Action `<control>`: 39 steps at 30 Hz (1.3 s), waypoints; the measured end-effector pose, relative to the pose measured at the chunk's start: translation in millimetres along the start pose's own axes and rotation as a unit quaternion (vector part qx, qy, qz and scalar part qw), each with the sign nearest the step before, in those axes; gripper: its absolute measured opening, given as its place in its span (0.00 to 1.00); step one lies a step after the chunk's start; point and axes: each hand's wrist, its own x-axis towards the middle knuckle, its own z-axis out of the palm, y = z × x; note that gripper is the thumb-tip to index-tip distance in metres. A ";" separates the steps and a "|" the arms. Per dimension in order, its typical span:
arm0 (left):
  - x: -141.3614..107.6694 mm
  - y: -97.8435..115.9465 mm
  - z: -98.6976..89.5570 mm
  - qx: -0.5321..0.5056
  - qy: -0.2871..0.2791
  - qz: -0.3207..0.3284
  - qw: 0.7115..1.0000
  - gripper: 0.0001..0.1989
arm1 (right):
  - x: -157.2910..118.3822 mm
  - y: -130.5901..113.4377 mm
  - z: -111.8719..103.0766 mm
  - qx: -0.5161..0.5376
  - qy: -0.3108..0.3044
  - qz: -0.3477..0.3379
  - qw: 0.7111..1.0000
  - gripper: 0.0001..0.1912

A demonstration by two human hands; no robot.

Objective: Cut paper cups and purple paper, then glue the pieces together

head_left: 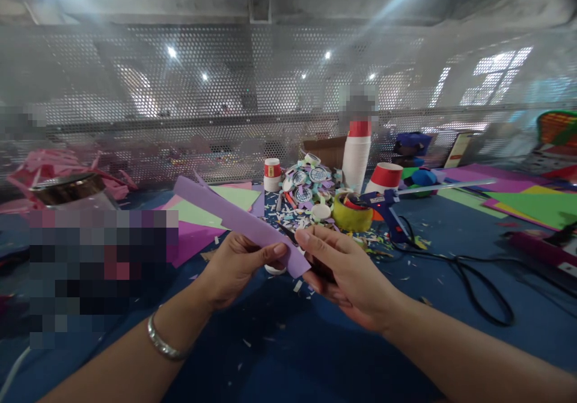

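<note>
silver bangle [164, 343] circles the wrist of the left hand [237, 262], whose fingers are clamped on a purple paper strip [246, 220], thumb on top. the strip slants above the blue surface [279, 355], its near end beside the right hand [345, 265]; that hand's fingers are closed around a dark pointed tool [286, 232], mostly hidden, its tip at the strip's edge. beyond lie a yellow tape roll [350, 219] and a blue glue gun [395, 220] with a black cable [471, 298]. farther back, a heap of small paper rounds [302, 181] sits between a red-and-white cup [272, 178] and a tall cup stack [356, 160]. behind everything stands a perforated metal screen [202, 93].
</note>
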 end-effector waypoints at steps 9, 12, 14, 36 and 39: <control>-0.5 -4.0 0.9 0.012 -0.018 0.019 1.000 0.07 | -0.6 2.5 -0.8 -0.008 0.024 -0.003 1.000 0.19; 1.2 -5.4 2.3 0.018 0.006 0.032 0.999 0.07 | 0.2 1.0 -0.6 -0.008 0.023 -0.010 1.000 0.20; 2.2 -5.7 2.7 0.020 0.016 0.035 0.999 0.07 | 0.8 0.3 -0.6 -0.004 0.021 -0.013 1.000 0.19; 5.0 -0.8 -3.4 0.019 -0.028 0.049 0.998 0.05 | -1.1 7.1 -4.3 -0.025 0.010 -0.019 0.999 0.19; 5.0 -0.3 -4.0 0.025 -0.030 0.049 0.998 0.04 | -1.4 7.6 -4.5 -0.031 0.013 -0.020 0.999 0.19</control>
